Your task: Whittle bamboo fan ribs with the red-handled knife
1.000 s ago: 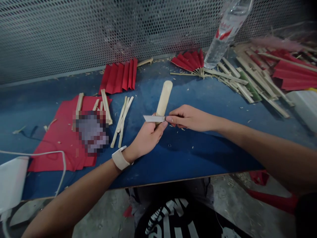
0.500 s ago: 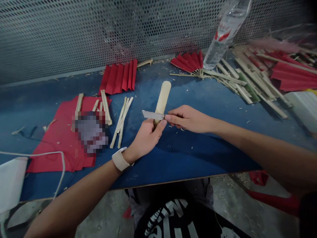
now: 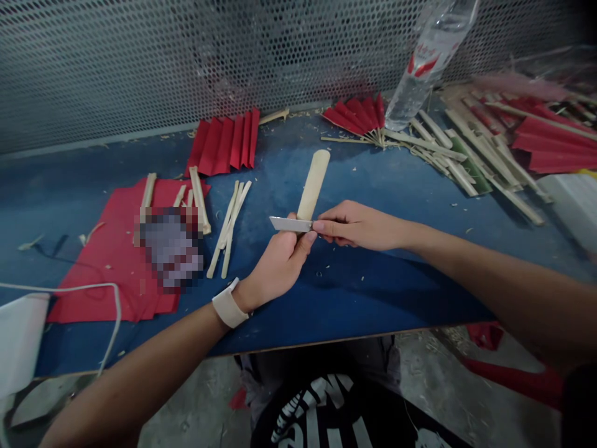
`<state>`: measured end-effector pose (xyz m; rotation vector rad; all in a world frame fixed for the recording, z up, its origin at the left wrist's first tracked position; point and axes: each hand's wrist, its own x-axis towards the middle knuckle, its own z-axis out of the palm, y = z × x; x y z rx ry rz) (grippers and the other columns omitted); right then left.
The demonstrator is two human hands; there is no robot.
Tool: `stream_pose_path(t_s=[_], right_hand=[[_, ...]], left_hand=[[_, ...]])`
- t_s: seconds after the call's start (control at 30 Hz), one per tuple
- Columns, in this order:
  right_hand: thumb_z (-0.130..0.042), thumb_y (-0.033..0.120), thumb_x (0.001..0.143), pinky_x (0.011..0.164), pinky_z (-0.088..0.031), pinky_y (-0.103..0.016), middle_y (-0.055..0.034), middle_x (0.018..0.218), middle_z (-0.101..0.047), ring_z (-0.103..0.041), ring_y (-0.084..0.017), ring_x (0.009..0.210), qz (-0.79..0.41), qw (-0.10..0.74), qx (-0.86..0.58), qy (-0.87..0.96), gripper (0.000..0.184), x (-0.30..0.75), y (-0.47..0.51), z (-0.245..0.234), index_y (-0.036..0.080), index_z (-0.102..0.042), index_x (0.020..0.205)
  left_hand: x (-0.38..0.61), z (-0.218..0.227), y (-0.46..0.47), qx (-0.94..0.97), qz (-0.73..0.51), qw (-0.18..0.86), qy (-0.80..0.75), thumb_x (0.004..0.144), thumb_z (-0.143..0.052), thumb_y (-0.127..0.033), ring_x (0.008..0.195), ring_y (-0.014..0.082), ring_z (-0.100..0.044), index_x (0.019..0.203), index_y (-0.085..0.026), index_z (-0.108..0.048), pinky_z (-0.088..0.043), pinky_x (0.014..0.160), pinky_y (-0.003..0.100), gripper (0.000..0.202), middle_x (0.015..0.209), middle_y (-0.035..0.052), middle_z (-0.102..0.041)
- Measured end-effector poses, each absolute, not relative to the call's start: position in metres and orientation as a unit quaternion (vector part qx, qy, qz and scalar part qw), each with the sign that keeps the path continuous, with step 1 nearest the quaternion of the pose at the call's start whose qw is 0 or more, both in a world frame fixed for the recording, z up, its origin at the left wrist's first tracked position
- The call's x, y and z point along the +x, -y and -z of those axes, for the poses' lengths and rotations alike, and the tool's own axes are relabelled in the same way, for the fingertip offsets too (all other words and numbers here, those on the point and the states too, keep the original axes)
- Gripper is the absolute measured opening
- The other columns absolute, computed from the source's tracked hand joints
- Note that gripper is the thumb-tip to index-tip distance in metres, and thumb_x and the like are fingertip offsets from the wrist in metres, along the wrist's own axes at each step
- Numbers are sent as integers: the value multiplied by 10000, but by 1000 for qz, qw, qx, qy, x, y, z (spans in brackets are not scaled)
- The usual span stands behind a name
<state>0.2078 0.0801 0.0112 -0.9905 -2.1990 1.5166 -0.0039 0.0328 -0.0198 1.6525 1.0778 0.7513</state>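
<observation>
"So, starting at our far left, what should worry us?"

"The white cable (image 3: pixel 60 289). It loops over the red paper (image 3: pixel 107 280) and runs down beside our left forearm, so a sweep of that arm might snag it and drag the sheets."

"And the thin strips (image 3: pixel 227 233)?"

"They lie loosely crossed between the paper and our left hand (image 3: pixel 277 264). A backward nudge of the wrist could scatter them."

"What is that hand doing?"

"It's closed around the near end of the flat wooden strip (image 3: pixel 314 183), whose far end points away from us over the blue table (image 3: pixel 373 298). Were our grip to loosen, the wood could twist under the knife (image 3: pixel 291 224)."

"Where's the blade?"

"Across the strip, just beside our left thumb and fingers, tip pointing left. We can't tell whether the edge is biting. Too much force, or a slip, could carry it into our own fingers."

"And our right hand (image 3: pixel 342 224)?"

"Gripping the knife's handle, mostly hiding it. Holding this close to the blade leaves us little margin if it slides."

"Farther right?"

"The plastic bottle (image 3: pixel 426 68) stands near the small red fan (image 3: pixel 357 116); a careless reach might topple it."
</observation>
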Motion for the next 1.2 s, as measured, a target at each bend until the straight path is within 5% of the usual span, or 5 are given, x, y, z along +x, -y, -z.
stream_pose_path(t_s=[0.47, 0.8, 1.2], right_hand=[[-466, 660, 1045, 572, -324, -268, 28, 587, -525, -457, -96, 536, -459, 240, -403, 755, 588, 196, -67, -9, 190, -568, 706], [-472, 698, 1029, 563, -351, -256, 24, 592, -545, -481, -90, 524, -484, 176, -359, 778, 615, 205, -75, -8, 177, -606, 732], [-520, 668, 1018, 569, -349, -263, 36, 583, -510, -464, -95, 533, -523, 198, -375, 739, 565, 201, -71, -8, 183, -600, 738]], left_hand=[[-3, 21, -34, 664, -364, 437, -485, 1075, -511, -448, 573, 119, -486, 945, -211, -505, -405, 518, 258, 270, 658, -34, -502], [-8, 23, -35, 680, -314, 514, -418, 1085, -479, -488, 573, 113, -465, 880, -206, -497, -425, 539, 276, 349, 683, -12, -512], [-7, 15, -35, 706, -316, 457, -439, 1097, -461, -433, 574, 138, -476, 977, -203, -547, -415, 572, 276, 273, 620, -46, -448]])
